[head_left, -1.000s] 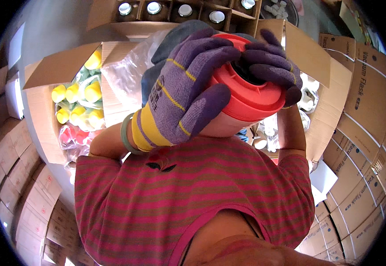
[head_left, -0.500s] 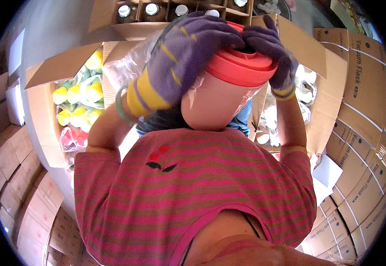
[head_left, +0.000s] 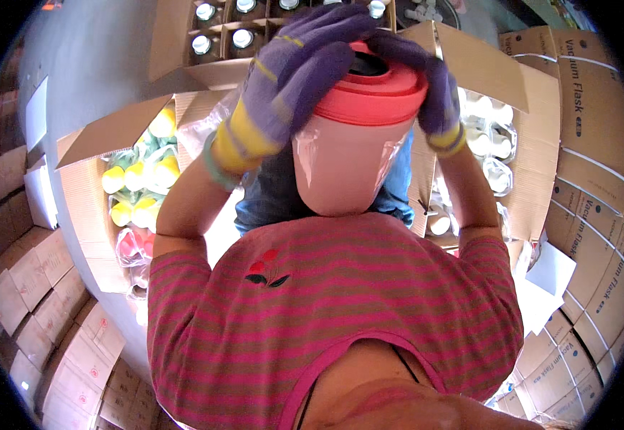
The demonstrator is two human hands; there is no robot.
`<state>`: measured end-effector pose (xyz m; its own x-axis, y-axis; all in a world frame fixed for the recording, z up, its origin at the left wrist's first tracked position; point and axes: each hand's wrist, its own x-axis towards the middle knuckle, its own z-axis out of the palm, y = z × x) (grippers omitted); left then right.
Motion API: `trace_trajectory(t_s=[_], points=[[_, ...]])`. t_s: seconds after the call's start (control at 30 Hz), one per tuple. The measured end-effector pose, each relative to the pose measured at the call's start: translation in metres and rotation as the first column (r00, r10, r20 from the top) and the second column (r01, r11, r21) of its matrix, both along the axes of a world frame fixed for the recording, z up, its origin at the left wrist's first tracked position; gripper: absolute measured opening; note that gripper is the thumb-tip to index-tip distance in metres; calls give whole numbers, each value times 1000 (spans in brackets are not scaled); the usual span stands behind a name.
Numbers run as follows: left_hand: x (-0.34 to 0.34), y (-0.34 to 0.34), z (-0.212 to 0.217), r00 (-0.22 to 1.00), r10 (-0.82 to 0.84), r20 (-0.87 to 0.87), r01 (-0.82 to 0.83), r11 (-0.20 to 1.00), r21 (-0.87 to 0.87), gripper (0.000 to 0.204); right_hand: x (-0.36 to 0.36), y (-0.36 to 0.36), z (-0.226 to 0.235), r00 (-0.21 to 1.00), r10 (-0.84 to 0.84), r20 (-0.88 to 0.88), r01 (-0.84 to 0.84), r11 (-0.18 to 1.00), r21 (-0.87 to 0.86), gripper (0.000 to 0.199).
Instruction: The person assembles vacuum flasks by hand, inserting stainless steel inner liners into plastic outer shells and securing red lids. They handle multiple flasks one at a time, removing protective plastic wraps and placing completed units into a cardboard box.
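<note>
A pink vacuum flask [head_left: 348,165] leans against my front, its wide red end [head_left: 376,107] tilted away from me. In that red end a dark round opening [head_left: 368,66] shows. My left hand [head_left: 301,82], in a purple and yellow glove, wraps round the left side of the red end. On the far right side of it, the gloved fingers of my right hand [head_left: 430,86] curl over the rim. Both hands grip the flask; some fingertips are hidden behind it.
An open carton [head_left: 86,208] of yellow- and red-topped flasks stands at left. A divided carton [head_left: 215,75] holds white-capped bottles ahead. At right are an open carton [head_left: 534,165] of pale wrapped pieces and stacked boxes [head_left: 591,165]. More boxes [head_left: 46,301] rise at left.
The flask has shifted slightly left and stands straighter, showing more of the dark opening. My hands have moved with it, staying round the red end. The whole view has also shifted a little.
</note>
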<state>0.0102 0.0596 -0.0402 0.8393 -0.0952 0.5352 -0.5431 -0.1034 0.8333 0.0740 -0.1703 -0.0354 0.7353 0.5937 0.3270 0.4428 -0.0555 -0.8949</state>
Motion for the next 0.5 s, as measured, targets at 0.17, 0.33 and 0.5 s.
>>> trace_trajectory(t_s=[0.17,0.33,0.5], points=[[18,26,-8,1000,-1,-21,0,999,-45,36,20,4,2,958,130,257,-140,990,21,43],[24,38,-28,1000,1,-9,0,990,141,34,14,6,8,911,196,364,-237,969,69,43],[2,-6,16,998,-14,58,20,995,-101,40,29,4,-49,961,164,-222,-119,972,203,46]])
